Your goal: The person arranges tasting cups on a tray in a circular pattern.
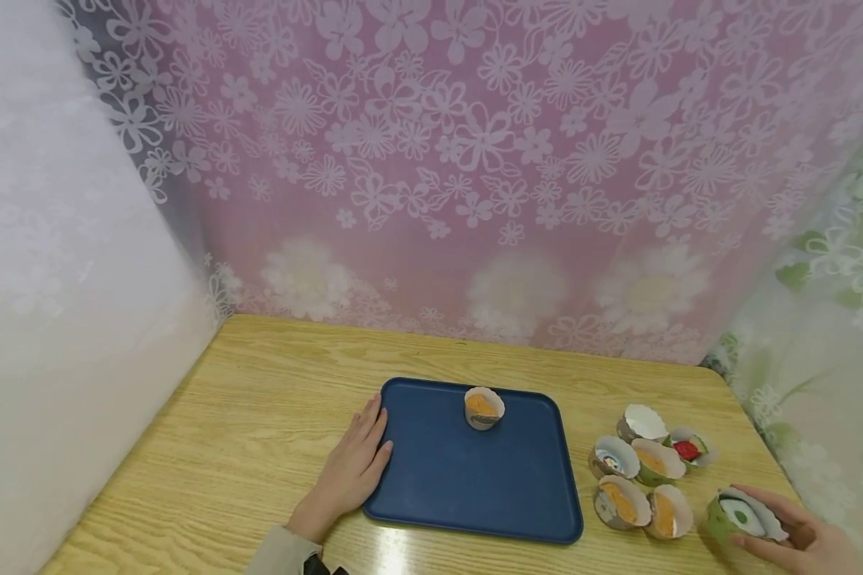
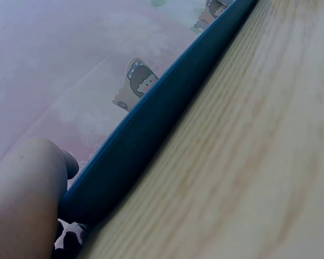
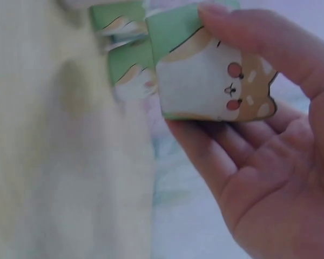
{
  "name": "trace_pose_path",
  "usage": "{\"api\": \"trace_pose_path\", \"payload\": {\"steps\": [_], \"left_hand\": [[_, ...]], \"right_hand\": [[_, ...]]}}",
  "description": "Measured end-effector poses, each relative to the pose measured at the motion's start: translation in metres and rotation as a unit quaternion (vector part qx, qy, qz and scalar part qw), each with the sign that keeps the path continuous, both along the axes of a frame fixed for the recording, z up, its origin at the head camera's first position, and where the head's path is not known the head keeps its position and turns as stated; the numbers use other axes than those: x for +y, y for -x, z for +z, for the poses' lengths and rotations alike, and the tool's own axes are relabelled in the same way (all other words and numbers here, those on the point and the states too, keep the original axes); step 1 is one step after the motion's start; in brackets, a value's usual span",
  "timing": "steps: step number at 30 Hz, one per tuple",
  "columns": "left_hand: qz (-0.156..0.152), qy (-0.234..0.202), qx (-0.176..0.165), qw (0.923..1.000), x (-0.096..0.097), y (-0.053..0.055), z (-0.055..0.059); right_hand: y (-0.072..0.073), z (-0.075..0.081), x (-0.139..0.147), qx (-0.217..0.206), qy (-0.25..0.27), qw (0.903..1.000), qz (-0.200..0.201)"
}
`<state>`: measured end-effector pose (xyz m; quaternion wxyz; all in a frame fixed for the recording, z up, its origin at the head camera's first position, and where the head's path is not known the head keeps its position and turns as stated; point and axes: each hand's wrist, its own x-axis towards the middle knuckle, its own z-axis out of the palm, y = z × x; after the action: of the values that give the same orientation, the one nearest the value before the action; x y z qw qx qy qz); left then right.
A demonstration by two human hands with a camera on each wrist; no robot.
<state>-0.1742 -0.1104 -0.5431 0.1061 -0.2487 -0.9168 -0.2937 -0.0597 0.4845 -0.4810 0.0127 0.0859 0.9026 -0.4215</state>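
Note:
My left hand [image 1: 352, 467] rests along the left edge of a dark blue tray [image 1: 475, 495], fingers extended. One paper cupcake cup [image 1: 483, 417] with an orange filling stands near the tray's far edge; the left wrist view shows its cartoon face [image 2: 143, 83] above the rim. At the far right, my right hand [image 1: 809, 537] grips a green paper cupcake cup [image 3: 191, 81], thumb on one side and fingers on the other. White with a green spot shows inside this cup, and its outside has a cartoon animal face.
Right of the tray stand several more paper cups: two with orange fillings [image 1: 621, 503] in front, a blue-and-white one [image 1: 614, 459], a white one [image 1: 643, 422] and one with red inside [image 1: 689, 449]. Patterned curtains [image 1: 431, 160] enclose the wooden table [image 1: 273, 383].

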Motion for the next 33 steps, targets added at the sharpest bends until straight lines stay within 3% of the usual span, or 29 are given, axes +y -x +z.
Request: {"api": "trace_pose_path", "payload": {"steps": [3,6,10,16,23,30,33], "left_hand": [[0.000,0.000,-0.002,1.0000,0.000,0.000,0.000],[0.001,0.000,-0.003,1.0000,0.000,0.000,0.000],[0.000,-0.001,-0.001,1.0000,0.001,0.000,0.000],[0.000,-0.004,-0.003,1.0000,0.000,0.000,0.000],[0.001,-0.001,-0.007,1.0000,0.001,0.000,0.000],[0.003,0.002,-0.003,1.0000,0.001,-0.001,0.004],[0.003,0.004,0.001,1.0000,0.000,-0.002,0.004]], "right_hand": [[0.002,0.013,-0.003,0.012,0.002,0.9999,-0.004],[0.007,0.030,-0.007,-0.008,0.011,0.9999,-0.003],[0.016,0.056,-0.018,-0.037,-0.013,0.9992,-0.005],[0.033,0.085,-0.042,-0.044,-0.041,0.9982,0.004],[0.050,0.101,-0.071,-0.016,-0.027,0.9989,0.034],[0.067,0.109,-0.109,0.048,0.035,0.9956,0.072],[0.075,0.112,-0.126,0.050,0.041,0.9947,0.080]]}}
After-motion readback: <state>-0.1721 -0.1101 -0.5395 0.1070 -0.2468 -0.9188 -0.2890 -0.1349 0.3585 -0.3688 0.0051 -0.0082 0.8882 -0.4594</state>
